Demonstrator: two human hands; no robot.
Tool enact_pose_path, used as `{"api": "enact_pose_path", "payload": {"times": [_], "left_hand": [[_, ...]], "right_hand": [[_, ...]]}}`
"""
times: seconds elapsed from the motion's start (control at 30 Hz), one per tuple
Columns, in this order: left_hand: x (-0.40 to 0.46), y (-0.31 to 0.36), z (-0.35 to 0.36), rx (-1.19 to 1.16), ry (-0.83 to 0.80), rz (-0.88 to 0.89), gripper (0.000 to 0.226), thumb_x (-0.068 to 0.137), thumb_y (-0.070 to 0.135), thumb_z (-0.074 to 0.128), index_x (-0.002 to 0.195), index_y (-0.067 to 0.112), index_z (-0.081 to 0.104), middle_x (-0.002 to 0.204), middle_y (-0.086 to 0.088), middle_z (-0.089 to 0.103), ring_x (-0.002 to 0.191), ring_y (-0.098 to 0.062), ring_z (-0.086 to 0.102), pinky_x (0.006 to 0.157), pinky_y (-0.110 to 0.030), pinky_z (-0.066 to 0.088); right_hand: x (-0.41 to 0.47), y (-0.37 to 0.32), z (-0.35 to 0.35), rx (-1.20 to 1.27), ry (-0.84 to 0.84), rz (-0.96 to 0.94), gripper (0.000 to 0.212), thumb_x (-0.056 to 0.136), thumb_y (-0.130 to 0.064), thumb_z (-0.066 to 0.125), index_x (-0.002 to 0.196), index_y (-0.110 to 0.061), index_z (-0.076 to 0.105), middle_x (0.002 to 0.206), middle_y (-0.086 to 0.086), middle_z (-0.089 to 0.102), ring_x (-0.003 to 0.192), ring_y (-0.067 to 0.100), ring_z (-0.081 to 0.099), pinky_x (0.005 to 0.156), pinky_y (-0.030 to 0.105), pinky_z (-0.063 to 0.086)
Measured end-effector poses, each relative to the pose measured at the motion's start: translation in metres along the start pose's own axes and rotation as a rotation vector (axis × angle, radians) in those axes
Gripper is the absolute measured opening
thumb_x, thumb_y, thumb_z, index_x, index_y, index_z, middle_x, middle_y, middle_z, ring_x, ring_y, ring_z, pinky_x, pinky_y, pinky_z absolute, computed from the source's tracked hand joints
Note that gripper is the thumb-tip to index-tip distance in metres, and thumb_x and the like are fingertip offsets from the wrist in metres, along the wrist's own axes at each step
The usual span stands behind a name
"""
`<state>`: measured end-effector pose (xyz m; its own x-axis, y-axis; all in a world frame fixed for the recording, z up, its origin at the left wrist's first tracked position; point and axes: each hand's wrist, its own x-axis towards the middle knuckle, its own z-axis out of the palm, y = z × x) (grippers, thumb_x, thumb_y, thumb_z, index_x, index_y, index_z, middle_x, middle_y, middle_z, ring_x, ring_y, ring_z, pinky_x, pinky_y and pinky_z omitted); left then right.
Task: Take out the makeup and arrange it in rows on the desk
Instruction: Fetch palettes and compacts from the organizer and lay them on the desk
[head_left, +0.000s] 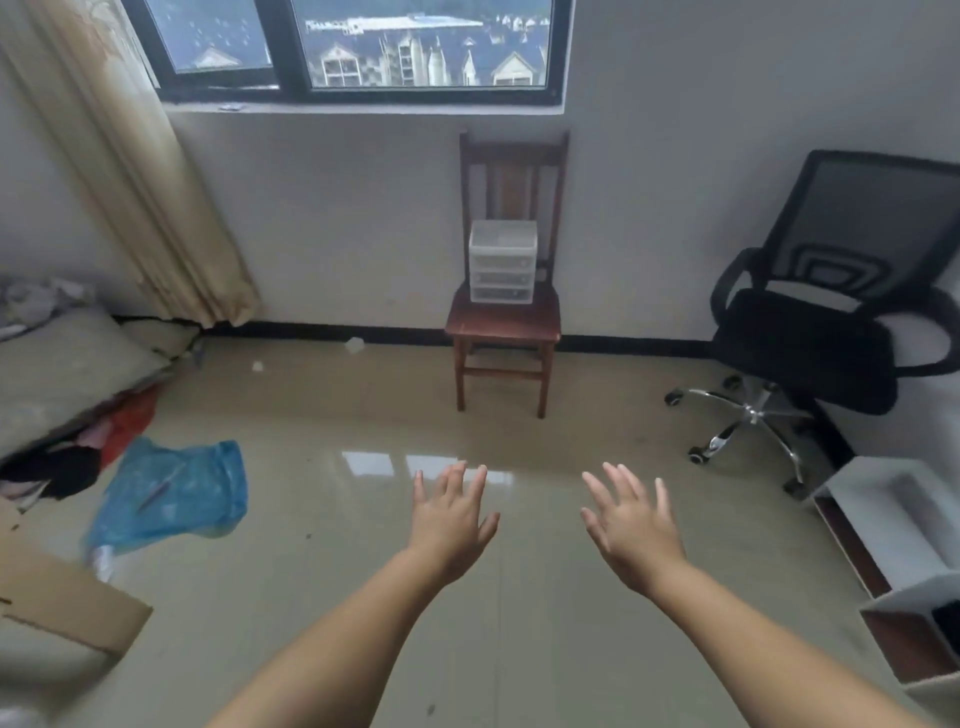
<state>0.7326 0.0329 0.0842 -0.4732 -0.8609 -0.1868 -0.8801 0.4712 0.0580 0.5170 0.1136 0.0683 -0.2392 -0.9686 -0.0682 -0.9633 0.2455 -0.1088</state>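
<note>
Both hands, left (451, 525) and right (631, 535), reach out with fingers spread, holding nothing. Well beyond the fingertips, a drawer box (502, 261) sits on a chair (503, 322); it probably holds the makeup, though its contents are unclear.

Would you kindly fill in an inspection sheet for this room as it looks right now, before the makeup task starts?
Surface: glossy tiled floor; no desk surface clearly seen.
Job's things: small clear drawer organiser standing on the wooden chair under the window; contents cannot be made out.
Clutter: blue plastic bag on the floor at left; cardboard near it; heap of cloth at far left.
Grippers: left hand and right hand both stretched forward, fingers spread, holding nothing.
Cables: nothing seen.
Surroundings: black office chair at right, white shelf unit at lower right, curtain at left.
</note>
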Motion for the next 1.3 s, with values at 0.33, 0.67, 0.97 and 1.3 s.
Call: {"api": "enact_pose_path", "payload": {"times": [0.33,0.67,0.97,1.3], "left_hand": [[0.223,-0.045,-0.028,-0.008,-0.028,-0.067,0.062,0.099,0.048,0.025,0.151,0.02,0.007,0.157,-0.007,0.011,0.145,-0.019,0.006,0.116,-0.052,-0.001],[0.485,-0.131,-0.104,0.043,0.0,0.053,0.06,0.099,0.048,0.025,0.151,0.021,0.01,0.156,-0.005,0.016,0.144,-0.019,0.012,0.116,-0.048,0.004],[0.688,-0.141,-0.11,0.016,-0.058,0.139,0.062,0.098,0.044,0.032,0.151,0.019,0.01,0.156,-0.003,0.016,0.144,-0.017,0.011,0.118,-0.047,0.006],[0.888,-0.151,-0.106,-0.042,-0.103,0.115,0.065,0.098,0.031,0.035,0.151,0.014,0.002,0.16,0.0,0.004,0.146,-0.014,0.002,0.119,-0.04,0.003]], "right_hand": [[0.239,0.024,0.002,0.034,-0.179,-0.017,0.051,0.101,-0.044,0.021,0.149,-0.03,0.016,0.158,0.0,0.014,0.146,0.016,0.006,0.117,0.046,0.003],[0.497,0.003,-0.023,0.149,-0.134,0.156,0.05,0.1,-0.044,0.024,0.148,-0.03,0.021,0.155,-0.001,0.022,0.144,0.015,0.017,0.116,0.041,0.013],[0.688,0.028,0.006,0.467,-0.269,0.304,0.046,0.1,-0.038,0.03,0.144,-0.025,0.03,0.146,0.002,0.036,0.132,0.023,0.037,0.104,0.039,0.035],[0.91,0.038,0.049,0.934,-0.496,0.491,0.04,0.098,-0.018,0.036,0.137,-0.014,0.044,0.128,0.01,0.056,0.114,0.026,0.056,0.092,0.036,0.046]]}}
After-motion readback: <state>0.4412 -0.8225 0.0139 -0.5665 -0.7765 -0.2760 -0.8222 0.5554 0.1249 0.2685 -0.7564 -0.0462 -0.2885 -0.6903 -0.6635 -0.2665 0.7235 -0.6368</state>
